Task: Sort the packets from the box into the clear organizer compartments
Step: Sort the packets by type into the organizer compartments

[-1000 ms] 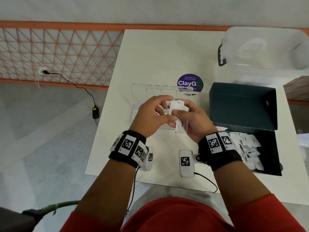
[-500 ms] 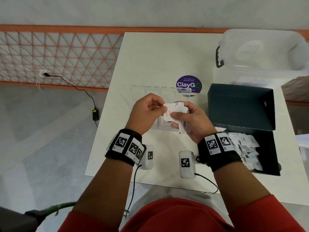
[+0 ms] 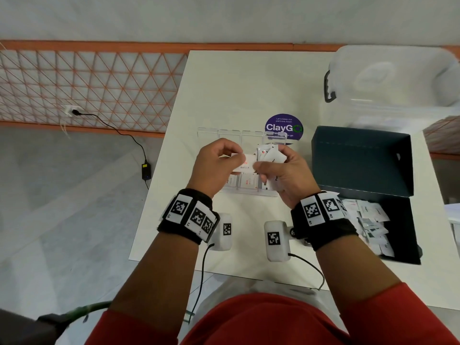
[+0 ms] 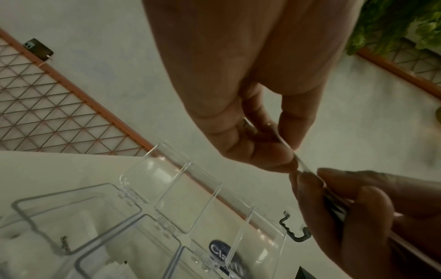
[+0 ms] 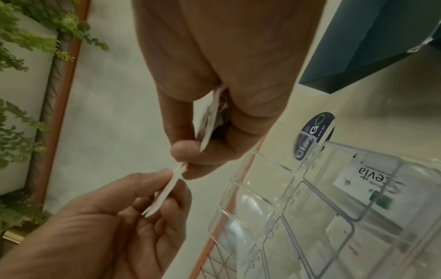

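Both hands hover over the clear organizer [image 3: 249, 192], whose lids stand open at the back. My right hand [image 3: 283, 170] grips a fanned bunch of white packets [image 3: 270, 155] and, between thumb and forefinger, one end of a single white packet [image 3: 245, 161]. My left hand [image 3: 219, 160] pinches the other end of that packet [image 5: 167, 190], which shows edge-on in the wrist views [image 4: 298, 160]. Some packets lie in the organizer's near compartments [image 3: 247, 181]. The dark teal box [image 3: 398, 235] at the right holds a heap of white packets [image 3: 368, 220].
A purple ClayGo sticker [image 3: 283, 127] lies on the white table [image 3: 236, 95] behind the organizer. A large clear lidded bin [image 3: 393, 80] stands at the back right. The table's left edge drops to the floor, where a cable and adapter [image 3: 146, 170] lie.
The bunch in my right hand has fanned out. My left hand has shifted left, drawing one packet out of the bunch by its end.
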A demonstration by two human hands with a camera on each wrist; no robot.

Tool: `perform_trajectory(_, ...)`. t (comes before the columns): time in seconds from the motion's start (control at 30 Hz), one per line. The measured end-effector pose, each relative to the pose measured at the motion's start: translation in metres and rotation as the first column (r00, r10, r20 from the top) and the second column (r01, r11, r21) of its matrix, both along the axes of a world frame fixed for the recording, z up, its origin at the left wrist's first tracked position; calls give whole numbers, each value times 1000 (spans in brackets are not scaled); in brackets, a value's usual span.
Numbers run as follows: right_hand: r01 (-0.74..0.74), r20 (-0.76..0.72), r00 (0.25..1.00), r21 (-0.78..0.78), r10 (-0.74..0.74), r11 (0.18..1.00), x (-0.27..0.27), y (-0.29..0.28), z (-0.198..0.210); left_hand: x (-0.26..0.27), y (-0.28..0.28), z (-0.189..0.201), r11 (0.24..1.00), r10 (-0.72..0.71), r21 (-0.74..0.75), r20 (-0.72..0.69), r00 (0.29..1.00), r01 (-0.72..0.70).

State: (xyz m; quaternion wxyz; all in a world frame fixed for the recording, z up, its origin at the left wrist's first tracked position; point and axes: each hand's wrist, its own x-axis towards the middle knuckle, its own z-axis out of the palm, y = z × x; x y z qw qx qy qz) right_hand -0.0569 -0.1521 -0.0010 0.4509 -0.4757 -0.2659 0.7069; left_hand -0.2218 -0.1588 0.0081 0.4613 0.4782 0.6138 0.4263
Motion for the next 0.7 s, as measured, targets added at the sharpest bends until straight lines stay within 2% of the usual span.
perform_trajectory(0.07,33,9,999,-1,-33,999,-2,1,-1,-2,-1,-2,999,-14,-33,-18,1000,14)
perform_trajectory(0.33,47,52,998,-18,-46,999,0,4,-2,-6,-2,-3,969,-240,-79,-60,969,235)
perform_trajectory(0.5,38,49,998,-18,-37,999,0,6,-6,-1,1,-10,983,-177,-60,-111,978,172)
perform_trajectory(0.7,118,64,991,-29,-116,993,1,13,-14,0,10,-25,991,-133,-15,-185,974,132)
